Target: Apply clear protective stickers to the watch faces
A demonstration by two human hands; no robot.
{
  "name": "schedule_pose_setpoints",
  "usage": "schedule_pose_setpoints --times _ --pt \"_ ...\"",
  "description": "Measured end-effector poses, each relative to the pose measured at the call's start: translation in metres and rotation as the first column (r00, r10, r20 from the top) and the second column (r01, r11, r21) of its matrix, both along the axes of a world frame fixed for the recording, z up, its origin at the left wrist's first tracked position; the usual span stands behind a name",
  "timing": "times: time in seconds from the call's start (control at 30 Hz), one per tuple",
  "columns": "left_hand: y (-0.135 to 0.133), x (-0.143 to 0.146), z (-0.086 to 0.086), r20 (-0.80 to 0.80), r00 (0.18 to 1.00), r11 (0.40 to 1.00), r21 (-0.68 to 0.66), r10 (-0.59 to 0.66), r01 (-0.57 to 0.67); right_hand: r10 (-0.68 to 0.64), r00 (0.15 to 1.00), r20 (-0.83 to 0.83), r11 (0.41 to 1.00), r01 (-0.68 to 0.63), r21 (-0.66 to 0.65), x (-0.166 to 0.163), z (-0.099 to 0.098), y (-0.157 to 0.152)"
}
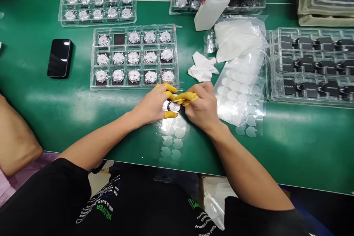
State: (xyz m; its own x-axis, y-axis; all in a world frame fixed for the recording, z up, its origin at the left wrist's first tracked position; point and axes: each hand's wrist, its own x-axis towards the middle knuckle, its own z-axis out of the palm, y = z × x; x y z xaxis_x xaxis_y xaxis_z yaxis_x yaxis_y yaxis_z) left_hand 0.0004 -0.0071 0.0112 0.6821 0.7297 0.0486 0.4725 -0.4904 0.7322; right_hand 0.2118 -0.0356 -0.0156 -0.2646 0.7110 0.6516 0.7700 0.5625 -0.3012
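Gripping logged: round watch [174,107] is clamped between left hand [151,105] and right hand [200,108], centre frame | yellow fingertip covers [170,114] are worn, seemingly against fingerprints | tray of watches [110,87] is placed just above, within reach | clear round stickers [179,132] are laid below on green bench [304,147]

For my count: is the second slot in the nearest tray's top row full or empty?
Empty: the slot shows only a dark pad, no watch.
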Motion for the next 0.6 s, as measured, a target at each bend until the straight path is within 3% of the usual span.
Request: schedule_pose_setpoints --times 0.1,0.17,0.3,0.47,0.6 --pt "0.0 0.0 -0.001 0.015 1.0 1.0 -0.009 0.005 -0.005 -0.013 0.994 -0.108 1.0 0.014 0.017 0.009 0.0 0.0" --pt "0.0 0.0 -0.001 0.018 1.0 1.0 -0.02 0.007 -0.006 0.059 0.989 -0.133 0.998 -0.055 0.028 0.013 0.002 0.002" --pt "0.0 0.001 0.001 0.005 1.0 0.999 -0.033 0.003 -0.003 0.205 0.979 -0.013 0.979 -0.205 0.004 0.01 0.008 0.003" --pt "-0.001 0.001 0.002 0.01 1.0 1.0 -0.024 0.01 -0.01 0.049 0.983 0.177 0.997 -0.058 0.045 -0.009 0.011 0.0" --pt "-0.001 0.002 0.002 0.011 1.0 1.0 -0.029 0.012 -0.012 -0.02 0.988 0.156 0.996 0.006 0.09 -0.009 0.008 -0.005"
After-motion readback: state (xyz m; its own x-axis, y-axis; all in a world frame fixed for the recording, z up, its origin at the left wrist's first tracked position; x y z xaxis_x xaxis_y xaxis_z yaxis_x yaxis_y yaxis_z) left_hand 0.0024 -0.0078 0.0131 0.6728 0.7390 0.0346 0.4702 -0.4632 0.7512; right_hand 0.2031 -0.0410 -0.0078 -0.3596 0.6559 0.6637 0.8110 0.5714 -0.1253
